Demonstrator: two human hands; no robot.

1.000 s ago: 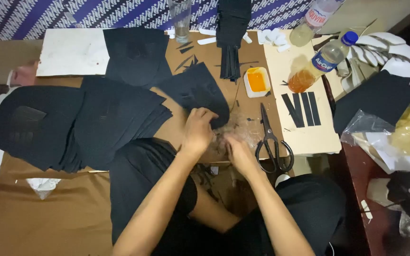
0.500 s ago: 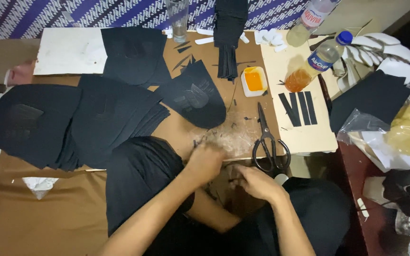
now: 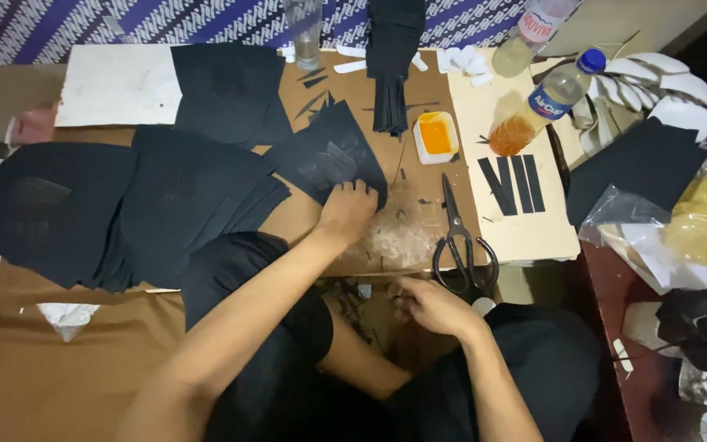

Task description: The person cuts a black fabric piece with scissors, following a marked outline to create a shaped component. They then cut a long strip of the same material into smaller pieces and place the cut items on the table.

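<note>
My left hand (image 3: 348, 209) reaches forward over the brown board (image 3: 304, 217), its fingers curled on the near corner of a black cut sheet (image 3: 329, 155) with pale marks on it. My right hand (image 3: 430, 304) hangs low over my lap, just below the board's front edge and left of the handles of the black scissors (image 3: 460, 245). Its fingers are curled; whether they pinch something small is unclear. A scuffed patch with glue residue (image 3: 398, 233) lies between the two hands.
Stacks of black sheets (image 3: 165, 205) cover the left. An orange glue tub (image 3: 436, 136), black strips (image 3: 513, 182), two bottles (image 3: 546, 98), white sole shapes (image 3: 664, 78) and plastic bags (image 3: 689, 217) sit to the right. A black bundle (image 3: 390, 65) lies at the back.
Both hands were together over the scuffed patch. My left hand has moved forward onto the black sheet, and my right hand has dropped back below the board's edge.
</note>
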